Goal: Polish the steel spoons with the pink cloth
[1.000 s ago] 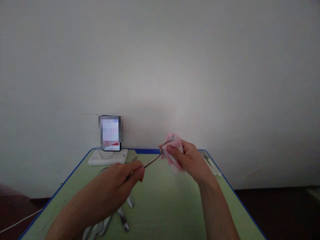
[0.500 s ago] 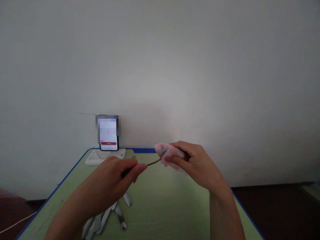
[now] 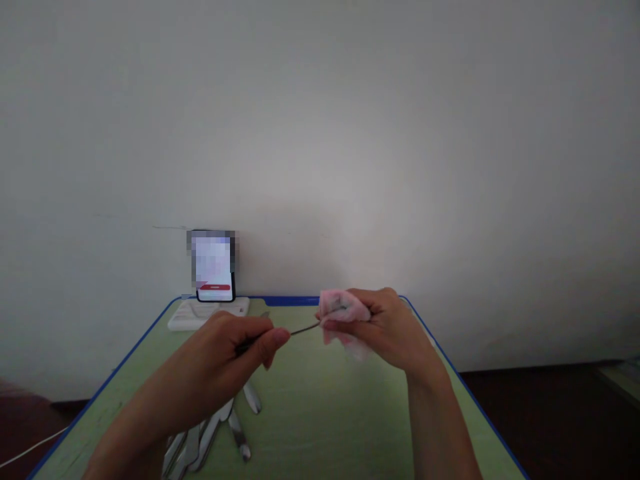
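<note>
My left hand is closed round the handle of a thin metal utensil, held above the table and pointing right. A pink and white cloth is pinched in my right hand, folded round the utensil's far end, which it hides. A loose part of the cloth hangs below my right fingers. Because its end is covered, I cannot tell what kind of utensil it is.
Several metal utensils lie on the green table near its front left, partly behind my left forearm. A lit phone stands on a white stand at the back left, by the wall.
The cloth has turned and changed its folds in my right hand, which has shifted slightly. My left hand, still on the utensil, has moved slightly left.
</note>
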